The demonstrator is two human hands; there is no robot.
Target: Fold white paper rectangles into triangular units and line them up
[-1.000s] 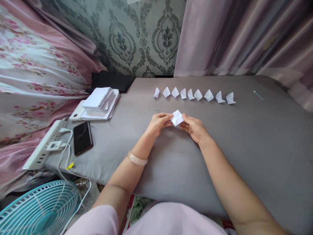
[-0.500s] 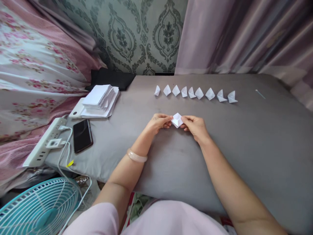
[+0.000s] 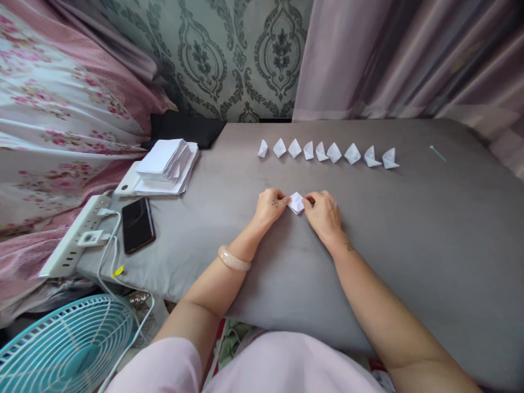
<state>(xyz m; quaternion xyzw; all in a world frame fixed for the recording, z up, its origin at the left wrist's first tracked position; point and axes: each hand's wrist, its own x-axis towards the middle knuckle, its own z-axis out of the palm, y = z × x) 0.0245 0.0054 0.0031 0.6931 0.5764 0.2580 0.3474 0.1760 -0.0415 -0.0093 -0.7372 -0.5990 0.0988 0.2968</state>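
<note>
A small folded white paper (image 3: 296,203), diamond-shaped with crease lines, is pinched between my two hands above the grey cloth surface. My left hand (image 3: 271,206) grips its left corner between thumb and fingers. At the opposite corner, my right hand (image 3: 323,213) holds it with thumb and forefinger, the other fingers curled under. Beyond my hands stands a row of several folded paper boats (image 3: 333,153), all white. The undersides of the paper and my curled fingertips are hidden.
A stack of white paper (image 3: 164,164) lies at the left, near a dark phone (image 3: 138,226) and a white power strip (image 3: 77,240) with cables. A blue fan (image 3: 77,349) stands at lower left. A thin white stick (image 3: 438,153) lies far right.
Both hands have turned over slightly, showing more of their backs, with the wrists drawn a little inward. The folded paper stays between them in nearly the same spot.
</note>
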